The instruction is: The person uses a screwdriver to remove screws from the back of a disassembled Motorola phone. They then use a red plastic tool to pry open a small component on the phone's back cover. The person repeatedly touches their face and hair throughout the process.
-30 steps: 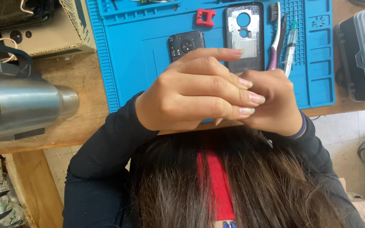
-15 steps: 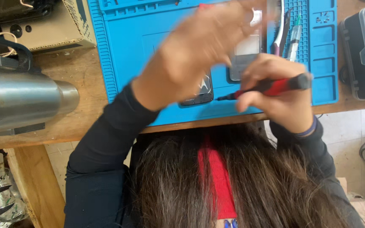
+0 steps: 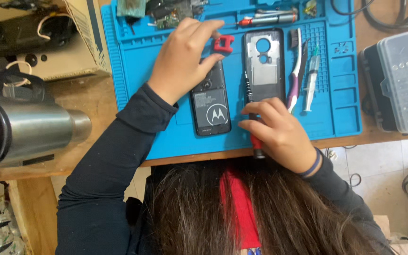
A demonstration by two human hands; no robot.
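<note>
Head view: my left hand (image 3: 185,59) rests with fingers spread on the top of the dark phone (image 3: 209,106) lying on the blue mat (image 3: 138,71). My right hand (image 3: 277,132) grips a red-handled screwdriver (image 3: 253,118) beside the grey back cover (image 3: 263,63).

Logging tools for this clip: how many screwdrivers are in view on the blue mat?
2. One screwdriver with a red and black handle is in the right hand, beside the grey phone frame. A second lies along the blue mat top edge. Others may be hidden.
</note>
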